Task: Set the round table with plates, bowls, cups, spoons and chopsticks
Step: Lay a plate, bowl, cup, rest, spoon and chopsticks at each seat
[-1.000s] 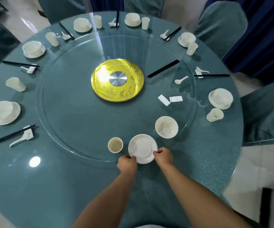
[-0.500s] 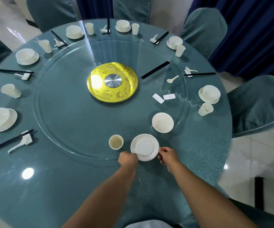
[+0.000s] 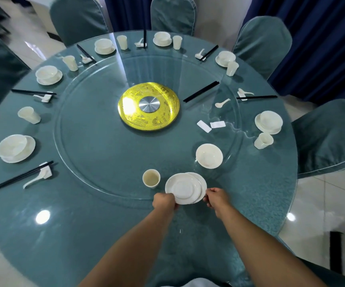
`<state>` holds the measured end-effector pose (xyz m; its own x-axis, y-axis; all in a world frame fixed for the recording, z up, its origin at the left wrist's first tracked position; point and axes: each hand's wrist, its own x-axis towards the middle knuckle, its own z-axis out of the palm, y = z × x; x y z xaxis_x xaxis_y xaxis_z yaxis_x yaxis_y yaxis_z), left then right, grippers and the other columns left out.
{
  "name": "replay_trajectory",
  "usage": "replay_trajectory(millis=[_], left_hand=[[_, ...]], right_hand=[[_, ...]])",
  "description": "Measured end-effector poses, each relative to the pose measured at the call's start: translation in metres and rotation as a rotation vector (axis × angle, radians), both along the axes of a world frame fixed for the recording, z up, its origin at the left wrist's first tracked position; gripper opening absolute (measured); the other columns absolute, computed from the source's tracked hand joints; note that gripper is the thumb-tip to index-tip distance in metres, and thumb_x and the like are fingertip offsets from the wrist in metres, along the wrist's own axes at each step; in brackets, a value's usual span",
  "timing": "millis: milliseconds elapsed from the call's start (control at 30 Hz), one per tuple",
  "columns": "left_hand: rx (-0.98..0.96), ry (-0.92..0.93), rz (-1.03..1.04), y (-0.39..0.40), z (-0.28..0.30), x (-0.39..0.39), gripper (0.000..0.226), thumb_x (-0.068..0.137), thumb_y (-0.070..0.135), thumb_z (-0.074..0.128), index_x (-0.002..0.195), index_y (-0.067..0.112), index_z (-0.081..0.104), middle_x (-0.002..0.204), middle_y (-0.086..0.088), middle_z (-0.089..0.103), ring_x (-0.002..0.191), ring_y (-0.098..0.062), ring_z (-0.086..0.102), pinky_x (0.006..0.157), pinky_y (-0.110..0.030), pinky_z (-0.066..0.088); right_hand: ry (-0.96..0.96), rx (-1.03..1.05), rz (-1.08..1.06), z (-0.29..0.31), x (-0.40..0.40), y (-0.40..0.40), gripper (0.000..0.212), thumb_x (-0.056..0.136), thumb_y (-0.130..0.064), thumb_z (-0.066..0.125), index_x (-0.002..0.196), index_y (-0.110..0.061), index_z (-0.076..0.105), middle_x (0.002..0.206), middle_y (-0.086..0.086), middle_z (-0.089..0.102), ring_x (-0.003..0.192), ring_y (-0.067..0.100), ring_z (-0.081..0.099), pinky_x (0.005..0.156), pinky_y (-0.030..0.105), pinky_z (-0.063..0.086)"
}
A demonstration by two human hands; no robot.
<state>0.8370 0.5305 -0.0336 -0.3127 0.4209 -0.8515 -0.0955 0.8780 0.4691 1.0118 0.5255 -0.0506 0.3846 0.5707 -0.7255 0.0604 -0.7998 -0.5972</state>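
Your round table [image 3: 43, 241] is cut off at the near and left edges, and your own forearms hide part of its near rim. On the glass turntable [image 3: 97, 154], the bowl [image 3: 209, 155] and cup [image 3: 151, 178] stand just beyond your hands. A moment ago you held what looked like one plate; now two show, the upper plate [image 3: 183, 188] slid left off the lower plate [image 3: 202, 183]. Your left hand [image 3: 164, 202] grips the upper plate's near-left rim, fingers curled under and hidden. Your right hand [image 3: 216, 197] pinches the lower plate's right edge.
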Motion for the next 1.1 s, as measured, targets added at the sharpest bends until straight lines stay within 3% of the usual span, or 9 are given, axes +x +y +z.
replay_trajectory(millis=[100, 200, 333, 433, 567, 767, 867, 1000, 1100], left_hand=[[0.018, -0.059, 0.074, -0.003, 0.002, -0.003, 0.025, 0.079, -0.009, 0.049, 0.1, -0.01, 0.061, 0.099, -0.026, 0.062, 0.068, -0.039, 0.066, 0.046, -0.037, 0.055], [-0.006, -0.068, 0.102, -0.007, 0.002, -0.01, 0.024, 0.081, -0.01, 0.051, 0.104, -0.009, 0.059, 0.103, -0.027, 0.063, 0.076, -0.04, 0.068, 0.046, -0.035, 0.055], [-0.018, -0.092, 0.116, -0.011, 0.003, -0.015, 0.019, 0.082, -0.013, 0.056, 0.1, -0.007, 0.057, 0.1, -0.026, 0.064, 0.073, -0.036, 0.068, 0.048, -0.036, 0.056], [-0.014, -0.108, 0.091, -0.013, 0.002, -0.015, 0.016, 0.081, -0.012, 0.06, 0.097, -0.009, 0.059, 0.098, -0.028, 0.066, 0.068, -0.034, 0.068, 0.051, -0.036, 0.057], [0.04, -0.141, 0.069, -0.014, 0.005, -0.003, 0.014, 0.082, -0.012, 0.06, 0.095, -0.008, 0.055, 0.107, -0.03, 0.064, 0.08, -0.037, 0.069, 0.045, -0.032, 0.055], [0.105, -0.161, -0.082, -0.019, 0.0, 0.04, 0.01, 0.084, -0.007, 0.058, 0.091, 0.0, 0.06, 0.103, -0.026, 0.067, 0.094, -0.041, 0.069, 0.062, -0.043, 0.06], [0.129, -0.05, -0.285, -0.023, -0.007, 0.067, 0.004, 0.085, 0.001, 0.063, 0.085, 0.004, 0.062, 0.094, -0.022, 0.068, 0.084, -0.036, 0.069, 0.072, -0.047, 0.061], [0.13, -0.009, -0.455, -0.027, -0.006, 0.104, 0.006, 0.086, 0.005, 0.063, 0.082, 0.008, 0.066, 0.082, -0.017, 0.067, 0.067, -0.026, 0.063, 0.056, -0.033, 0.059], [0.134, 0.052, -0.614, -0.024, -0.012, 0.127, 0.018, 0.085, 0.007, 0.056, 0.072, 0.008, 0.068, 0.077, -0.015, 0.072, 0.067, -0.027, 0.067, 0.07, -0.041, 0.059]], right_hand=[[-0.043, -0.001, -0.022, -0.003, -0.005, 0.007, 0.017, 0.091, -0.007, 0.048, 0.09, -0.005, 0.065, 0.068, 0.011, 0.064, 0.061, 0.023, 0.055, 0.055, 0.031, 0.045], [-0.041, -0.003, -0.059, -0.009, -0.012, 0.012, 0.018, 0.091, -0.006, 0.048, 0.094, -0.002, 0.065, 0.075, 0.015, 0.068, 0.058, 0.023, 0.058, 0.057, 0.032, 0.051], [0.002, 0.032, -0.049, -0.016, -0.022, 0.018, 0.021, 0.092, -0.008, 0.052, 0.102, -0.003, 0.07, 0.102, 0.018, 0.069, 0.093, 0.036, 0.067, 0.084, 0.046, 0.057], [0.011, 0.045, -0.005, -0.008, -0.026, 0.018, 0.02, 0.09, -0.016, 0.054, 0.093, -0.004, 0.07, 0.085, 0.014, 0.067, 0.072, 0.027, 0.058, 0.064, 0.035, 0.049], [-0.002, 0.067, 0.002, 0.003, -0.014, 0.005, 0.025, 0.092, -0.024, 0.058, 0.074, -0.009, 0.063, 0.064, 0.009, 0.055, 0.054, 0.021, 0.044, 0.049, 0.027, 0.038], [-0.093, 0.047, -0.011, 0.001, 0.035, -0.03, 0.013, 0.091, -0.017, 0.059, 0.091, -0.007, 0.068, 0.061, 0.006, 0.055, 0.052, 0.018, 0.044, 0.048, 0.026, 0.036], [-0.114, 0.003, -0.068, 0.0, 0.064, -0.054, 0.013, 0.092, -0.015, 0.058, 0.095, -0.006, 0.067, 0.061, 0.006, 0.055, 0.052, 0.017, 0.045, 0.048, 0.027, 0.037], [-0.155, -0.03, -0.164, -0.003, 0.102, -0.079, 0.018, 0.091, -0.016, 0.061, 0.098, -0.003, 0.07, 0.063, 0.009, 0.059, 0.054, 0.019, 0.05, 0.051, 0.028, 0.04], [-0.168, -0.045, -0.21, -0.009, 0.128, -0.091, 0.021, 0.09, -0.016, 0.063, 0.102, -0.001, 0.071, 0.077, 0.015, 0.065, 0.07, 0.026, 0.06, 0.063, 0.033, 0.046]])
